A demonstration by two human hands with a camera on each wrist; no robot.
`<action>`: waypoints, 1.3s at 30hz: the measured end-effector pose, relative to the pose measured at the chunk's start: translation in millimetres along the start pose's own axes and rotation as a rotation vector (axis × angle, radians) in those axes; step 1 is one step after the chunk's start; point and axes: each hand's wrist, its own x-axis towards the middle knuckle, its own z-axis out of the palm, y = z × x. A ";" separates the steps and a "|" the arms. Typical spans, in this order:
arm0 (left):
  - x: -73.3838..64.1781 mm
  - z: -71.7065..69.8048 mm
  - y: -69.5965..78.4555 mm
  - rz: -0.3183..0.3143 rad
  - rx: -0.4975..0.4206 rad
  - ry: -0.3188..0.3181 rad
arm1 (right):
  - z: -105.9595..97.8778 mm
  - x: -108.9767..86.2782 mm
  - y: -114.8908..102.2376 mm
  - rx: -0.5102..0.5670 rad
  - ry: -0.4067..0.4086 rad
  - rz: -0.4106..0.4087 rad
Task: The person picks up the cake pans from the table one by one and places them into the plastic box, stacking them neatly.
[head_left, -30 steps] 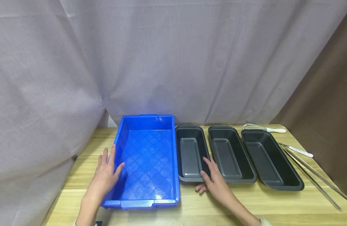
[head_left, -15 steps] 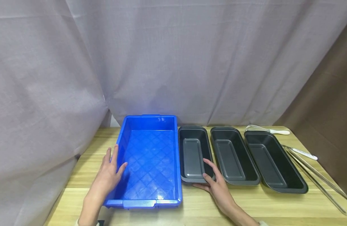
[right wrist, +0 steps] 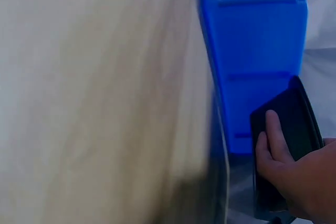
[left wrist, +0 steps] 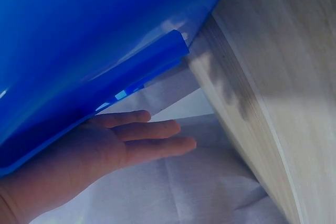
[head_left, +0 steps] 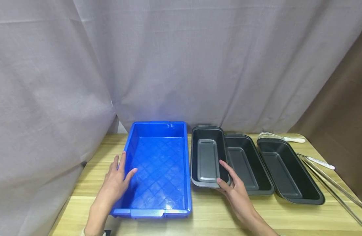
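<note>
My right hand [head_left: 235, 195] grips the near right corner of a dark loaf pan [head_left: 206, 159], thumb and a finger over the rim and the rest underneath. The pan is raised off the table, and in the right wrist view fingers lie spread against its underside [right wrist: 287, 111]. To its left stands a blue plastic bin [head_left: 158, 170] with a patterned floor. My left hand [head_left: 113, 185] is at the bin's left rim, thumb over the inside. In the left wrist view, straight fingers of the left hand [left wrist: 142, 135] extend along the outside of the bin [left wrist: 79, 35].
Two more dark loaf pans, a middle one [head_left: 248, 164] and a right one [head_left: 287, 172], stand on the wooden table [head_left: 210, 213]. A white-handled whisk [head_left: 294, 140], another white-handled tool [head_left: 319, 162] and metal tongs [head_left: 331, 186] lie at the right. Grey cloth [head_left: 181, 65] hangs behind.
My right hand has closed its hold on the left loaf pan's near corner and lifted it; the pan now overlaps the middle one in the head view. The left hand stays at the bin's rim.
</note>
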 end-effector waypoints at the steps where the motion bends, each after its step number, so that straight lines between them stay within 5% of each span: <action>1: -0.5 -1.8 3.0 -0.016 0.011 -0.016 | -0.9 0.0 -2.4 -0.008 0.008 -0.009; 5: -0.1 -4.4 6.9 -0.059 0.032 -0.054 | -4.6 0.8 -14.6 -0.008 0.009 -0.039; 15: 0.1 -6.4 10.4 -0.058 0.082 -0.051 | 3.6 0.4 -52.4 -0.050 -0.027 -0.080; 23: -0.7 -4.9 10.2 -0.050 0.098 -0.041 | 40.0 3.5 -70.6 -0.060 -0.080 -0.071; 32: -2.1 -5.8 12.1 -0.058 0.083 -0.057 | 84.2 10.5 -68.2 0.096 -0.252 -0.060; 39: -2.6 -4.9 10.6 -0.067 0.076 -0.052 | 109.9 23.2 -63.5 0.020 -0.327 -0.051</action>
